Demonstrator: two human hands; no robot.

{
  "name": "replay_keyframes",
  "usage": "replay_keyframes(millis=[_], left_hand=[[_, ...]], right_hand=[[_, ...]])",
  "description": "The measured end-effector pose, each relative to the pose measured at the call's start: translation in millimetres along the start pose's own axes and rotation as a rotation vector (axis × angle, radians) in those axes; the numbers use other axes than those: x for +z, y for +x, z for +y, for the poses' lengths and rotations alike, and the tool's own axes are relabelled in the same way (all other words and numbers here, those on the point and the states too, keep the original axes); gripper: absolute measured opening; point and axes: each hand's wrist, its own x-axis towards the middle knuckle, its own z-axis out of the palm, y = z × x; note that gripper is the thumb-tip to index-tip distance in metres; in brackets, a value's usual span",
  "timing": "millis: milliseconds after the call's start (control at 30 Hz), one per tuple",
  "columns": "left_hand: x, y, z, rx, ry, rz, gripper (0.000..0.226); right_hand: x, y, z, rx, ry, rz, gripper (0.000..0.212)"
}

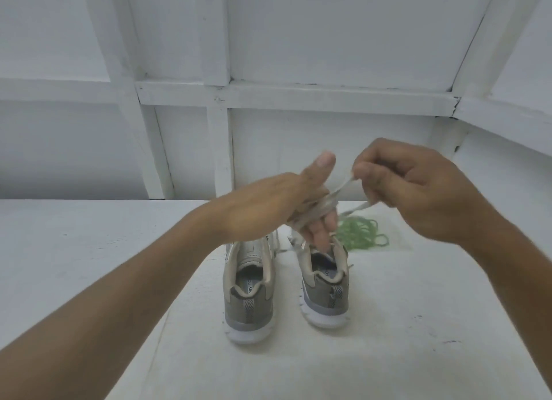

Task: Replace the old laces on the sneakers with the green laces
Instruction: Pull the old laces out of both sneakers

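Note:
Two grey sneakers with white soles stand side by side on the white table [89,250], heels toward me: the left sneaker [249,292] and the right sneaker [327,286]. Above them my left hand [274,202] has a beige old lace [316,210] wound in several turns around its straight fingers, thumb raised. My right hand [418,187] pinches the free end of that lace just right of the left thumb. A loose pile of green laces [363,231] lies on the table behind the right sneaker, partly hidden by my hands.
A white panelled wall [298,41] with raised battens rises at the back edge of the table and angles in on the right. Bare table surface stretches to the left, right and front of the sneakers.

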Motion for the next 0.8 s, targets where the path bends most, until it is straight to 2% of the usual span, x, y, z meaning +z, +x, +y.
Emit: replay_keyframes(millis=[67, 133, 167, 200, 267, 333, 400, 467, 500, 567, 633, 667, 700, 733, 800], left_hand=[[3.6, 1.5, 8.1, 0.102, -0.483, -0.092, 0.080], [0.8, 7.1, 15.7, 0.198, -0.856, 0.019, 0.076], [-1.5, 10.5, 15.6, 0.208, -0.906, 0.120, 0.075], [-4.2, 14.1, 12.6, 0.188, -0.827, 0.230, 0.074], [-5.8, 16.5, 0.9, 0.101, -0.359, 0.400, 0.074], [-1.8, 14.4, -9.1, 0.015, 0.110, 0.394, 0.075], [0.6, 13.8, -16.2, -0.053, 0.235, 0.307, 0.081], [1.3, 14.8, -18.5, -0.105, 0.184, 0.183, 0.088], [1.5, 15.1, -17.7, -0.109, 0.051, 0.107, 0.089], [0.2, 13.4, -10.0, -0.014, -0.423, -0.033, 0.085], [-4.0, 13.3, 0.3, 0.099, -0.819, 0.024, 0.075], [-7.0, 16.4, 0.8, 0.122, -0.900, 0.120, 0.072], [-9.5, 19.5, -0.8, 0.122, -0.880, 0.229, 0.071], [-11.5, 23.0, -5.5, 0.098, -0.756, 0.344, 0.072], [-10.2, 23.2, -14.9, 0.035, -0.271, 0.472, 0.074]], right_hand=[[15.5, 0.9, 12.3, 0.030, 0.026, 0.021, 0.027], [45.6, -12.0, 18.8, 0.092, 0.091, -0.033, 0.026], [57.2, -19.4, 19.3, 0.118, 0.086, -0.101, 0.020], [63.1, -24.2, 17.6, 0.131, 0.057, -0.181, 0.015], [57.2, -24.4, 9.3, 0.116, 0.000, -0.311, 0.010], [38.2, -14.2, 3.9, 0.089, -0.010, -0.287, 0.010], [20.0, -1.6, 3.0, 0.060, 0.009, -0.185, 0.013], [13.7, 8.7, 10.8, 0.073, 0.039, -0.078, 0.015], [16.2, 11.6, 15.9, 0.102, 0.060, -0.039, 0.017], [30.5, 11.4, 24.4, 0.159, 0.074, -0.019, 0.025], [52.8, 0.8, 32.4, 0.218, 0.025, -0.125, 0.025], [61.8, -7.3, 33.5, 0.240, -0.042, -0.219, 0.023], [67.3, -15.1, 30.8, 0.237, -0.112, -0.319, 0.022], [69.0, -21.4, 24.6, 0.210, -0.159, -0.411, 0.022], [57.6, -22.2, 8.3, 0.125, -0.165, -0.490, 0.018]])
